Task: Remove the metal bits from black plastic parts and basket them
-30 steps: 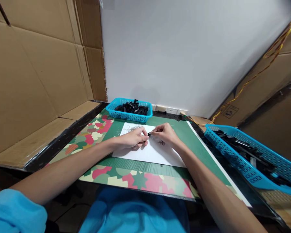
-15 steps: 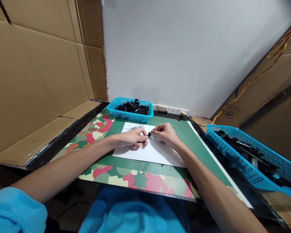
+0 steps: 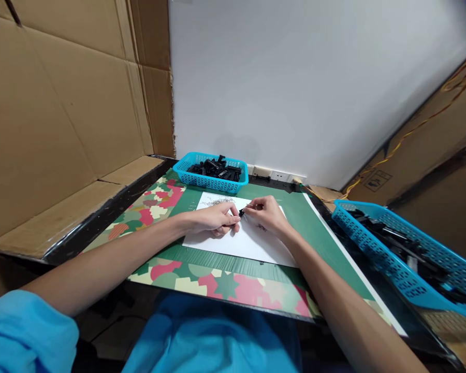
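My left hand [image 3: 216,219] rests on a white sheet of paper [image 3: 252,243] and pinches a small black part [image 3: 241,212] between thumb and fingers. My right hand [image 3: 266,213] is closed in a pinch right beside it, holding a thin metal pin against the black part's end. The two hands almost touch over the paper's upper middle. A loose heap of small metal pieces [image 3: 217,202] lies on the paper's far edge, just beyond my left hand.
A small blue basket [image 3: 212,181] of black parts stands at the back. A larger blue basket [image 3: 406,269] with black parts sits at the right. The paper lies on a green mat [image 3: 314,228] over a patterned cover. Cardboard walls stand left and right.
The hands have stayed together on the paper in the same grip. The view has shifted slightly as my head moved.
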The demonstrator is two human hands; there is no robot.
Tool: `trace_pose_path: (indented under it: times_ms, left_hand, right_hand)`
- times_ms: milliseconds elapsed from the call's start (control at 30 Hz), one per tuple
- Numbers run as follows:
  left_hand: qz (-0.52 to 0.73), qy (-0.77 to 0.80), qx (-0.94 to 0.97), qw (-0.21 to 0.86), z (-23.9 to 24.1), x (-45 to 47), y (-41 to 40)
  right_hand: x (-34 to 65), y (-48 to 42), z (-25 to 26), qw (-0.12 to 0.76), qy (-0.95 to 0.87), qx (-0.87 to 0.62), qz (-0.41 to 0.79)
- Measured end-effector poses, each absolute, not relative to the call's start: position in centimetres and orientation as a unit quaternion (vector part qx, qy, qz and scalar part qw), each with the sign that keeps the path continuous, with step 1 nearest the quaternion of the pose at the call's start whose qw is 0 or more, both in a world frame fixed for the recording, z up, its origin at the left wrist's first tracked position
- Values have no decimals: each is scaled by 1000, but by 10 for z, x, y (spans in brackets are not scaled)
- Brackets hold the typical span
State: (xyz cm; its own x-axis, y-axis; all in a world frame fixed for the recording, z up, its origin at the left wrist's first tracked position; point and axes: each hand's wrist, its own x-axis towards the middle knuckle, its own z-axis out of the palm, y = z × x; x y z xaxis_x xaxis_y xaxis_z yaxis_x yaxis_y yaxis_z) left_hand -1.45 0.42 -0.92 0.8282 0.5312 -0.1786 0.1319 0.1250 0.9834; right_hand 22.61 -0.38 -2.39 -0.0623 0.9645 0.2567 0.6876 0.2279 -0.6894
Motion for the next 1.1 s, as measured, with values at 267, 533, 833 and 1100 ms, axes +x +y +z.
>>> trace_pose_path:
  times_ms: [267, 533, 833, 1100]
  left_hand:
    - [146, 261, 643, 705, -10, -13, 3]
    - [161, 266, 652, 691, -14, -13, 0]
    - [161, 269, 653, 689, -12, -12, -2]
    - [160, 276, 665, 675, -14, -9, 1]
  right_hand:
    - [223, -7, -21, 342, -751, -551, 124]
    - [223, -7, -22, 315, -777, -533, 115]
    - [235, -10, -4, 243, -800, -519, 177]
    - [241, -5, -4, 297, -773, -539, 158]
